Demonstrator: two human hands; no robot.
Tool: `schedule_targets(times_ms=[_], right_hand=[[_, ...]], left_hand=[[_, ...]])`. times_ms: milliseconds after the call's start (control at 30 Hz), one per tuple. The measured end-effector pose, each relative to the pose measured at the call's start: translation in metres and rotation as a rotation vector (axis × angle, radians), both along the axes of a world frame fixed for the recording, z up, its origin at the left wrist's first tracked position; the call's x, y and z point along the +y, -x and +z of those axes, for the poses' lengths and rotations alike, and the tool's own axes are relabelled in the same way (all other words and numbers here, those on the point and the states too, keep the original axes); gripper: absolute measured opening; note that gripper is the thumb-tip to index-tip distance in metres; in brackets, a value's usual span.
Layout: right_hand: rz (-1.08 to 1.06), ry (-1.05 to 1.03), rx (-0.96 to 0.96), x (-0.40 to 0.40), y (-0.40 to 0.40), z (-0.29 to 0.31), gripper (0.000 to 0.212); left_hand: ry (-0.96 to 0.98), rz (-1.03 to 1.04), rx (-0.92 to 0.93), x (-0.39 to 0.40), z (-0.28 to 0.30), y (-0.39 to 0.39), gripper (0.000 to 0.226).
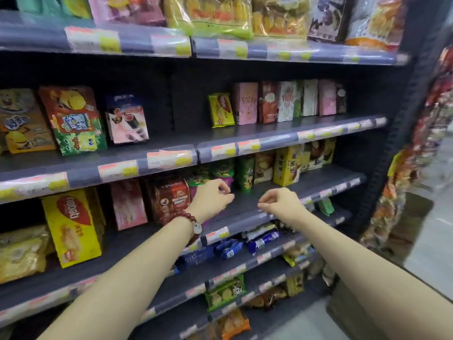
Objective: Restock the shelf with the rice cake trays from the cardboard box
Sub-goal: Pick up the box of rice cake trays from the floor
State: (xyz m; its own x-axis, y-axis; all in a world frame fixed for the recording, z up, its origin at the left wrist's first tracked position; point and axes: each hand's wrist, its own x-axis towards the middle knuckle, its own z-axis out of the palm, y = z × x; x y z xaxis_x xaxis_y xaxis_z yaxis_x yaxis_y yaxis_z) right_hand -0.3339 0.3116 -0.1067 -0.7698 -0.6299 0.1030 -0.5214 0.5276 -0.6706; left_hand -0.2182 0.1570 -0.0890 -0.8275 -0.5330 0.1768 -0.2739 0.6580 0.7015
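Note:
Both my arms reach to the third dark grey shelf (245, 211), where a bare gap lies between the goods. My left hand (212, 198), with a red bead bracelet at the wrist, hovers over the gap in front of a purple cup (226, 182). Its fingers are loosely curled and hold nothing. My right hand (279, 204) hangs just right of it above the shelf's front edge, fingers also loosely curled and empty. No rice cake tray shows in either hand. A brown shape (348, 312) low on the right may be the cardboard box; it is blurred.
A brown snack pack (171, 197) and a pink box (128, 204) stand left of the gap, and green tubes (245, 175) and a yellow box (286, 168) stand behind and to the right. Blue biscuit packs (262, 241) lie on the shelf below. Hanging snack bags (416, 155) line the right end.

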Motion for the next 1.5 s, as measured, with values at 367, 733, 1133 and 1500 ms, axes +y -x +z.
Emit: schedule_targets(times_ms=[367, 733, 1133, 1500], right_hand=[[-0.319, -0.043, -0.080, 0.120, 0.092, -0.062, 0.008], [-0.661, -0.018, -0.167, 0.206, 0.208, -0.115, 0.017], [-1.009, -0.027, -0.351, 0.377, 0.290, -0.214, 0.023], [-1.025, -0.079, -0.485, 0.508, 0.427, -0.294, 0.020]], left_hand=[[-0.062, -0.270, -0.121, 0.093, -0.058, 0.154, 0.022], [-0.108, -0.602, -0.212, 0.180, -0.114, 0.336, 0.024], [-0.016, -0.806, -0.408, 0.331, -0.212, 0.487, 0.024], [-0.087, -0.742, -0.536, 0.441, -0.293, 0.630, 0.021]])
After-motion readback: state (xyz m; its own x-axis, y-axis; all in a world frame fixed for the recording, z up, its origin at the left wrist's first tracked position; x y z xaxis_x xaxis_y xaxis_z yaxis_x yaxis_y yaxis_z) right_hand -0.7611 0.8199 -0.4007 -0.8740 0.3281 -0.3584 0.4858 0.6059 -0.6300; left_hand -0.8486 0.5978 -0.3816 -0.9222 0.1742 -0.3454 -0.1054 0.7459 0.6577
